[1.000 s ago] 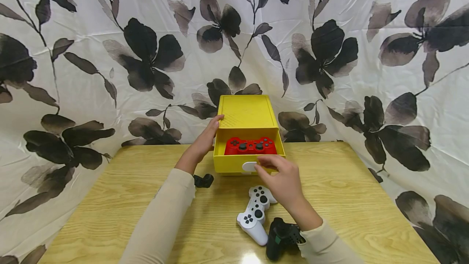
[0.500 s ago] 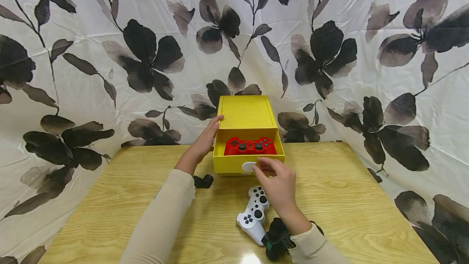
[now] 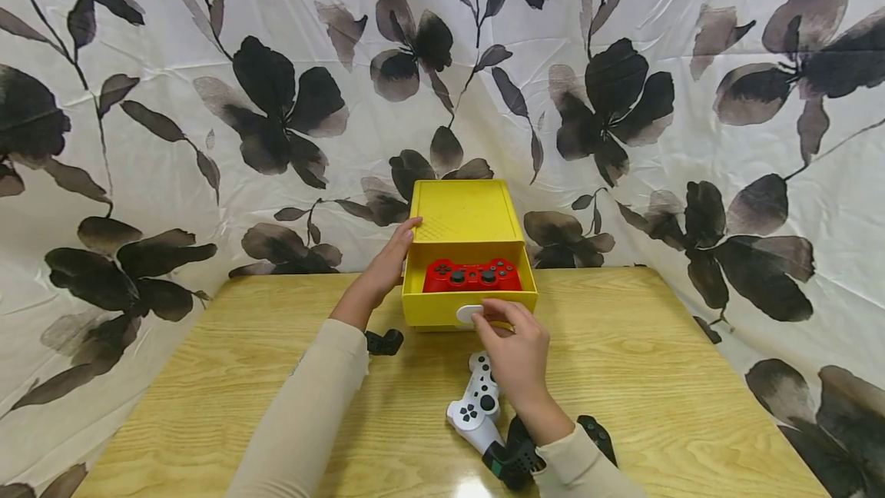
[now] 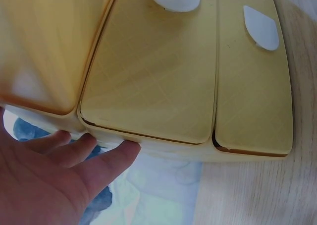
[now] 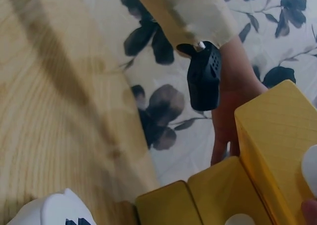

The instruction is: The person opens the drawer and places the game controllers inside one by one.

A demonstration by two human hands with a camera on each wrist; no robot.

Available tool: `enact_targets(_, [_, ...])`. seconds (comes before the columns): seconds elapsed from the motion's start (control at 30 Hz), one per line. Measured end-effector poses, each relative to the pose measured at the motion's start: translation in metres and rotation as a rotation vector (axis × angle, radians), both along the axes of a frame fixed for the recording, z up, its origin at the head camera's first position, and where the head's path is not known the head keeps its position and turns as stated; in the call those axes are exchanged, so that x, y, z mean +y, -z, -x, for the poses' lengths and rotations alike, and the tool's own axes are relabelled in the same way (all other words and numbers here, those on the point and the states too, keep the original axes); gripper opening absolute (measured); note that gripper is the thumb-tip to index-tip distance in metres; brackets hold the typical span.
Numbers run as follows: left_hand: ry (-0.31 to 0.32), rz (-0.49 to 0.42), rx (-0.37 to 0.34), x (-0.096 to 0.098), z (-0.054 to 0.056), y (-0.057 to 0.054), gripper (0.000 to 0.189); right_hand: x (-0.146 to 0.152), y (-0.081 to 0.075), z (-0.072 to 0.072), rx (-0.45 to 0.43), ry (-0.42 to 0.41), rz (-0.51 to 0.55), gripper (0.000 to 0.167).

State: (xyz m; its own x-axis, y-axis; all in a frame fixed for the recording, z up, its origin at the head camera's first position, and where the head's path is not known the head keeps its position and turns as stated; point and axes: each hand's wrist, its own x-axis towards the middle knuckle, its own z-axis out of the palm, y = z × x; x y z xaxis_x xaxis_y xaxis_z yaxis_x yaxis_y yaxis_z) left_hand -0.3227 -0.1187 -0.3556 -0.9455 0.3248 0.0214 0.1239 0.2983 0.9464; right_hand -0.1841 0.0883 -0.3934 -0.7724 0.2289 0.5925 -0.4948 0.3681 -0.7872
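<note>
Your right grip (image 3: 518, 348) was nearly closed: the thumb and fingers pinched the right end of the white handle (image 3: 466, 313) on the front of the top drawer (image 3: 432, 311). That drawer stuck out of the yellow drawer box (image 3: 473, 210), and the red game controller (image 3: 472, 277) lay in it, face up. Your left grip (image 3: 380, 273) was loose and held nothing; its fingers touched the box's side. Two lower drawers (image 4: 148, 76) were pushed in. On the wooden bench (image 3: 664, 383), the white game controller (image 3: 473, 410) lay in front of the box, and a black game controller (image 3: 599, 438) was partly hidden by your right arm.
</note>
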Motion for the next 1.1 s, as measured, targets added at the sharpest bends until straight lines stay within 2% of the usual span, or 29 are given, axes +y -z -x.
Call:
enact_targets(0.2, [0.001,-0.007,-0.004,-0.001,0.001,0.001,0.052,-0.001,0.001,0.0,-0.004,0.01,-0.002,0.017])
enact_targets(0.27, [0.001,-0.011,0.008,-0.002,0.004,0.006,0.053,-0.001,0.0,-0.001,-0.007,0.011,-0.003,0.017])
enact_targets(0.6, [0.011,-0.017,-0.001,-0.002,0.005,0.005,0.053,-0.001,-0.001,0.001,-0.023,0.019,-0.021,0.019])
enact_targets(1.1, [0.024,-0.06,-0.06,-0.005,0.005,0.001,0.051,0.0,-0.004,0.018,0.025,0.029,-0.042,0.016])
